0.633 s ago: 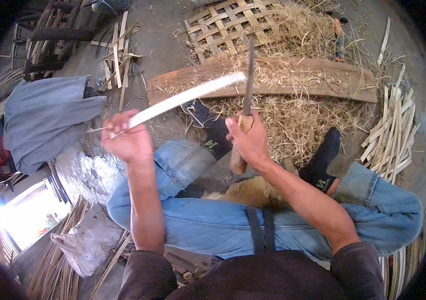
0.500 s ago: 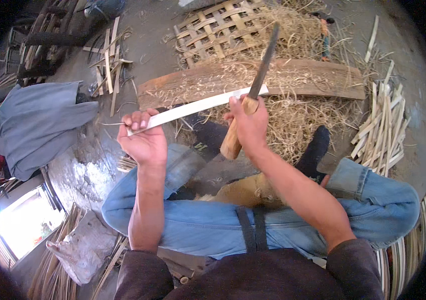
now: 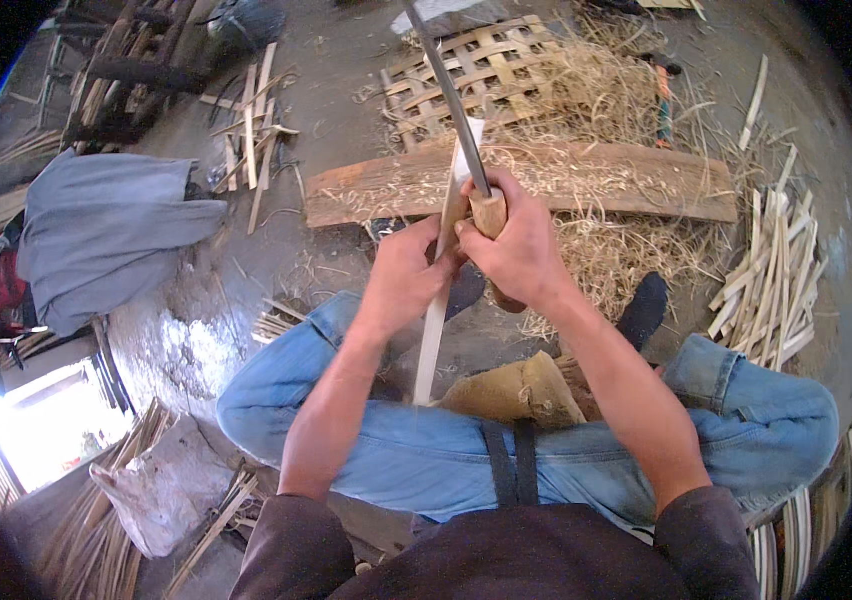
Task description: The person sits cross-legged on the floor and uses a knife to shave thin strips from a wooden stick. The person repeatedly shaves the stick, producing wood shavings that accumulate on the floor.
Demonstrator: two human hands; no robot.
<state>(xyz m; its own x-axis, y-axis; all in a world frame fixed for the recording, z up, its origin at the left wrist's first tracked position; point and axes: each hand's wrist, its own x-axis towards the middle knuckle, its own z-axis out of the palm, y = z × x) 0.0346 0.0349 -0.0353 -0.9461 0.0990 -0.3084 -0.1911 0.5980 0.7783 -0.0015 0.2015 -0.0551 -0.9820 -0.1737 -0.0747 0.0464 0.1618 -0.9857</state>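
My left hand (image 3: 406,272) is closed around the middle of a pale, flat bamboo strip (image 3: 432,350), which stands nearly lengthwise before me. Its near end hangs just above my lap, by a tan pad (image 3: 506,388). Close on the right, my right hand (image 3: 528,245) grips a knife by its thick wooden handle (image 3: 489,214). The long dark blade (image 3: 448,88) points away from me, and its lower part crosses in front of the strip's far end. My right thumb is against the strip near my left fingers; exact contact there is partly hidden.
A wooden plank (image 3: 626,180) strewn with shavings (image 3: 606,250) lies across the floor ahead. Beyond it sits a woven bamboo panel (image 3: 466,75). Cut strips (image 3: 771,270) are piled at right. Grey cloth (image 3: 106,230) covers something red at left; a whitish sack (image 3: 171,480) lies below.
The strip has swung from crosswise to nearly lengthwise. My left hand has moved right and inward, beside the right hand. The knife now tilts up and left instead of up and right.
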